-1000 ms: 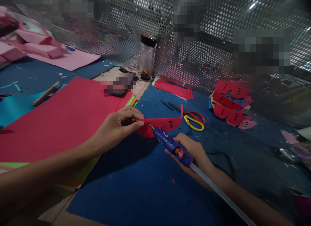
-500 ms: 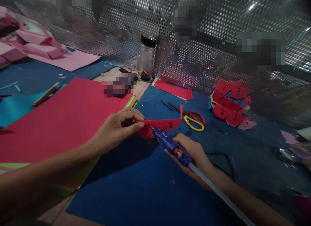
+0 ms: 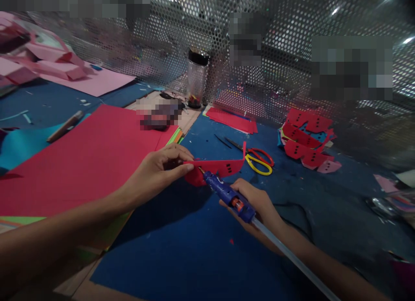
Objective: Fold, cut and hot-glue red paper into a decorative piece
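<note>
My left hand (image 3: 155, 171) pinches the left end of a folded red paper cutout (image 3: 215, 167) with small black squares, holding it just above the blue mat (image 3: 181, 249). My right hand (image 3: 259, 206) grips a blue glue gun (image 3: 228, 195) with an orange trigger and a clear glue stick trailing back along my forearm. The gun's nozzle touches the cutout near my left fingertips.
Red and yellow scissors (image 3: 257, 158) lie just behind the cutout. A pile of red cutouts (image 3: 308, 139) sits at the right, red strips (image 3: 231, 117) and a clear jar (image 3: 197, 78) at the back. A large red sheet (image 3: 81, 158) lies left. A perforated metal screen (image 3: 292, 55) walls the back.
The nozzle has crept slightly along the cutout. Both hands stay almost where they were.
</note>
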`<action>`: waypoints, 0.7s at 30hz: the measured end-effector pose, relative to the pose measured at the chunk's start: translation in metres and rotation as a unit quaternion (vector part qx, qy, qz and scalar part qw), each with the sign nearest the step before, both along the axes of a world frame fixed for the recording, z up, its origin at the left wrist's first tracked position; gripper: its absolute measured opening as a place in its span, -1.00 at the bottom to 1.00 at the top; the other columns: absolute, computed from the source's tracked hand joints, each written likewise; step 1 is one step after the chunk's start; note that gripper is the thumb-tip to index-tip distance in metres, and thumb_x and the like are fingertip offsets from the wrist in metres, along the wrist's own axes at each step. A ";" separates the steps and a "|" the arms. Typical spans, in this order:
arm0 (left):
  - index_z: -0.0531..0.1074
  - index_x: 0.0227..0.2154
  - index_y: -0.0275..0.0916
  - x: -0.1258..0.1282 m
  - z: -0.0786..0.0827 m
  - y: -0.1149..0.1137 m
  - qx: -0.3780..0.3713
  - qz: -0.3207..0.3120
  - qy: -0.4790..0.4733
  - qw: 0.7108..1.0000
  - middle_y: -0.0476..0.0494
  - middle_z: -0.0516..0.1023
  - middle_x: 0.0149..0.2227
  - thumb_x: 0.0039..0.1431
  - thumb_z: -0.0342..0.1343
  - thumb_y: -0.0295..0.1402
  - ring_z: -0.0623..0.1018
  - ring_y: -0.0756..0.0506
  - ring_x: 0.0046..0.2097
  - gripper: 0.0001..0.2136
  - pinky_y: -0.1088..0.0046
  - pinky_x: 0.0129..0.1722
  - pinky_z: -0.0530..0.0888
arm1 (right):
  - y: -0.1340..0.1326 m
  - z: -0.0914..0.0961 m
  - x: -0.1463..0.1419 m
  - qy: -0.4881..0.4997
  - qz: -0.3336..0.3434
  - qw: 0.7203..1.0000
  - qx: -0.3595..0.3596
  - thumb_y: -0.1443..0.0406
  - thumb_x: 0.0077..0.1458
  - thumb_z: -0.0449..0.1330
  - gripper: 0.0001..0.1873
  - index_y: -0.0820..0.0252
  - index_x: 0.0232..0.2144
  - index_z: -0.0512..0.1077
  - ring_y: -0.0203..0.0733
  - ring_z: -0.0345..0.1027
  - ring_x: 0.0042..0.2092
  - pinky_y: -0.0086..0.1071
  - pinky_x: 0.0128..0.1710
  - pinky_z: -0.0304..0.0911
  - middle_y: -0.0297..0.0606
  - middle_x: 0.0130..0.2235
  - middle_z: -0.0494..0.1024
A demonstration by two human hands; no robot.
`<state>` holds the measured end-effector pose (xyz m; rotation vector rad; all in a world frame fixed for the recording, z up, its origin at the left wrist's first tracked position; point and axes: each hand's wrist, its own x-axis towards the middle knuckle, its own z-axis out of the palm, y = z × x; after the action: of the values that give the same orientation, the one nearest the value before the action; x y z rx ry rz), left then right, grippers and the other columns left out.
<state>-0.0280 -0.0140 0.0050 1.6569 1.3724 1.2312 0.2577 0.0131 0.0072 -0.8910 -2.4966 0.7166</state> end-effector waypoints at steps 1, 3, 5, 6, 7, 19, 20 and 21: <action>0.59 -0.28 -0.18 0.000 0.001 0.000 -0.002 0.001 0.001 1.000 -0.11 0.55 -0.15 0.27 0.23 -0.22 0.54 -0.10 -0.11 -0.85 0.40 -0.18 0.44 | 0.000 -0.001 0.000 -0.001 0.000 1.000 0.001 0.39 0.14 0.24 -0.80 0.08 -0.18 0.37 -0.23 0.46 -0.30 -0.45 -0.33 0.22 -0.33 -0.24 0.53; 0.59 -0.29 -0.18 0.000 0.003 0.000 -0.008 0.008 0.003 1.000 -0.10 0.55 -0.16 0.27 0.23 -0.22 0.54 -0.10 -0.12 -0.85 0.40 -0.18 0.43 | 0.000 -0.001 0.000 0.008 0.004 1.000 0.001 0.39 0.13 0.25 -0.80 0.08 -0.20 0.36 -0.24 0.45 -0.31 -0.45 -0.35 0.21 -0.35 -0.26 0.52; 0.58 -0.30 -0.19 0.000 0.007 0.000 -0.016 0.018 -0.001 1.000 -0.09 0.55 -0.17 0.25 0.24 -0.22 0.54 -0.09 -0.14 -0.85 0.40 -0.16 0.41 | -0.002 0.001 -0.001 0.031 -0.002 0.999 -0.010 0.37 0.15 0.25 -0.84 0.09 -0.23 0.36 -0.27 0.42 -0.34 -0.46 -0.35 0.21 -0.37 -0.29 0.50; 0.58 -0.30 -0.20 -0.001 0.008 0.000 -0.022 0.024 -0.007 0.999 -0.09 0.55 -0.17 0.24 0.24 -0.22 0.54 -0.09 -0.15 -0.84 0.39 -0.15 0.41 | -0.003 0.002 -0.002 0.043 -0.014 0.999 -0.021 0.35 0.16 0.26 -0.87 0.09 -0.26 0.36 -0.28 0.40 -0.35 -0.46 -0.36 0.21 -0.37 -0.31 0.50; 0.58 -0.30 -0.20 -0.001 0.010 0.000 -0.029 0.030 -0.014 0.999 -0.09 0.55 -0.18 0.23 0.25 -0.21 0.54 -0.09 -0.15 -0.83 0.39 -0.15 0.40 | -0.004 0.004 -0.002 0.054 -0.027 0.998 -0.036 0.33 0.19 0.26 -0.89 0.10 -0.29 0.35 -0.29 0.39 -0.36 -0.45 -0.37 0.21 -0.37 -0.32 0.50; 0.54 -0.32 -0.20 -0.006 0.012 0.003 -0.073 0.052 -0.077 0.993 -0.05 0.52 -0.18 0.19 0.28 -0.18 0.49 -0.09 -0.10 -0.81 0.39 -0.10 0.36 | -0.009 0.014 -0.006 0.066 -0.083 0.987 -0.124 0.13 0.25 0.23 -0.76 0.11 -0.37 0.34 -0.26 0.38 -0.36 -0.42 -0.42 0.21 -0.34 -0.37 0.47; 0.54 -0.32 -0.20 -0.006 0.011 0.002 -0.072 0.048 -0.077 0.993 -0.05 0.52 -0.18 0.19 0.28 -0.19 0.49 -0.09 -0.10 -0.82 0.38 -0.10 0.36 | -0.010 0.015 -0.007 0.066 -0.074 0.989 -0.113 0.15 0.26 0.23 -0.77 0.11 -0.38 0.34 -0.27 0.37 -0.36 -0.42 -0.42 0.19 -0.34 -0.36 0.47; 0.55 -0.32 -0.20 -0.005 0.010 0.002 -0.070 0.044 -0.075 0.994 -0.05 0.52 -0.18 0.19 0.28 -0.19 0.50 -0.09 -0.11 -0.82 0.38 -0.10 0.36 | -0.010 0.015 -0.008 0.064 -0.063 0.991 -0.103 0.17 0.26 0.23 -0.78 0.11 -0.38 0.33 -0.28 0.37 -0.36 -0.42 -0.41 0.18 -0.34 -0.35 0.47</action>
<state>-0.0331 -0.0116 0.0150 1.3930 1.4176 1.2510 0.2501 0.0031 0.0226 -1.0295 -2.2606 0.9688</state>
